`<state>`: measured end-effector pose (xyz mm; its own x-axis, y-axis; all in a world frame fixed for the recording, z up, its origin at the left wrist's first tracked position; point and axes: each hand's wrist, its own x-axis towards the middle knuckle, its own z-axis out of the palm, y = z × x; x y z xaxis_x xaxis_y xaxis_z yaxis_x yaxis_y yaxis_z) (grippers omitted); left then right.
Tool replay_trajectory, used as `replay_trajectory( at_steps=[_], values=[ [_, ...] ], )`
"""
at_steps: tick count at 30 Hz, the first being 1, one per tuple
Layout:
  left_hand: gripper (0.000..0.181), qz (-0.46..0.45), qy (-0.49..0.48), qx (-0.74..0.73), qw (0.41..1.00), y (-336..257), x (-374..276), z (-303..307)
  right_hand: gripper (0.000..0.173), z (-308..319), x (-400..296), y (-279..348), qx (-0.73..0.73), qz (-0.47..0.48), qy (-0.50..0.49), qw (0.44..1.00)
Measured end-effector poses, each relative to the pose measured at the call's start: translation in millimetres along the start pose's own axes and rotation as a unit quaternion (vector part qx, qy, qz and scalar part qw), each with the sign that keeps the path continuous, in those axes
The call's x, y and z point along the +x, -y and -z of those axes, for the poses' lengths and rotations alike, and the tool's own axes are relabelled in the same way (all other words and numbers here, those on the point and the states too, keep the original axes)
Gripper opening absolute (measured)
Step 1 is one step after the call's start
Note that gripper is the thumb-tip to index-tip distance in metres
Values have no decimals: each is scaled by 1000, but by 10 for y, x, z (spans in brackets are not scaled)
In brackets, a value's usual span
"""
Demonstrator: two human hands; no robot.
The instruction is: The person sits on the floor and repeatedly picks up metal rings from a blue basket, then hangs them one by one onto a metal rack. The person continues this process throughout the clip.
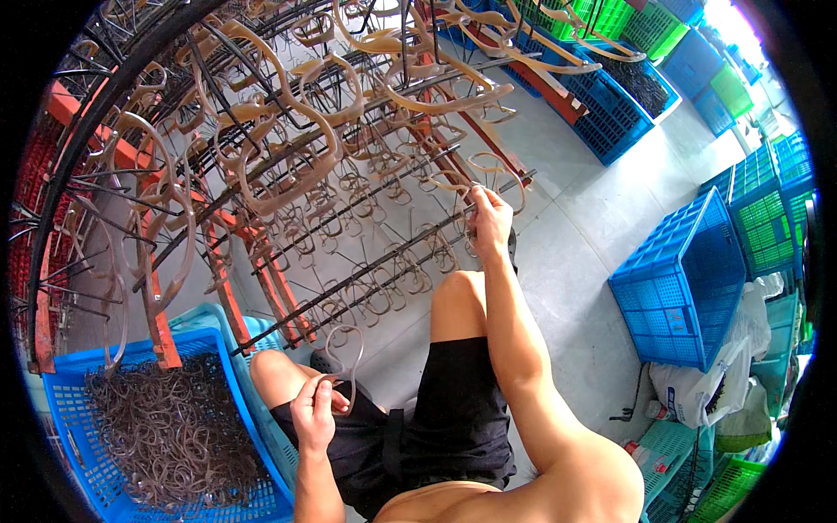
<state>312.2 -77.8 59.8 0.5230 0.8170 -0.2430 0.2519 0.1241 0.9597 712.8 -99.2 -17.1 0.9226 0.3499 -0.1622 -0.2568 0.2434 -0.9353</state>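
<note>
Above my lap, my left hand point(315, 413) pinches a translucent brownish plastic spectacle frame point(354, 370) between thumb and fingers. My right hand point(492, 221) reaches forward and grips another spectacle frame point(521, 197) by the right end of a black rack bar point(366, 273). Whether that frame is hooked on the bar cannot be made out. Many similar frames point(288, 196) hang on wire prongs along the tiers of bars. Orange-red metal uprights point(222, 287) carry the rack. To my left stands a blue plastic crate point(225, 337) with a heap of brownish spectacle frames point(176, 431) in it.
A blue crate with dark pieces point(634, 82) stands beyond the rack on the right. Another blue crate point(660, 281) lies tipped on its side near white plastic sacks point(693, 392). A teal stool point(673, 444) holds plastic bottles. Green and blue crates point(758, 209) are stacked along the right.
</note>
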Motion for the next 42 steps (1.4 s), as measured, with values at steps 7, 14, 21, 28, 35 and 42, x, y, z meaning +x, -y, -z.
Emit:
replay_trajectory(
  at_steps=[7,14,21,28,35,42],
  values=[
    [23,-8,6,5,1000,53,23,-45,22,71,-48,17,25,5,63,998],
    [22,-11,20,21,1000,62,44,-149,25,-33,-189,-12,-25,35,87,995],
    [23,-8,22,15,1000,34,68,-205,29,-15,-277,-30,-209,138,84,964],
    [22,-25,43,-14,999,-17,92,-284,29,62,-132,-118,-220,128,34,967],
    [16,-136,-81,-7,987,-111,233,-604,41,-81,-1199,190,-487,303,18,819],
    [22,-249,-16,137,958,-258,310,-773,21,-475,-2091,-177,-55,101,153,981]
  ],
)
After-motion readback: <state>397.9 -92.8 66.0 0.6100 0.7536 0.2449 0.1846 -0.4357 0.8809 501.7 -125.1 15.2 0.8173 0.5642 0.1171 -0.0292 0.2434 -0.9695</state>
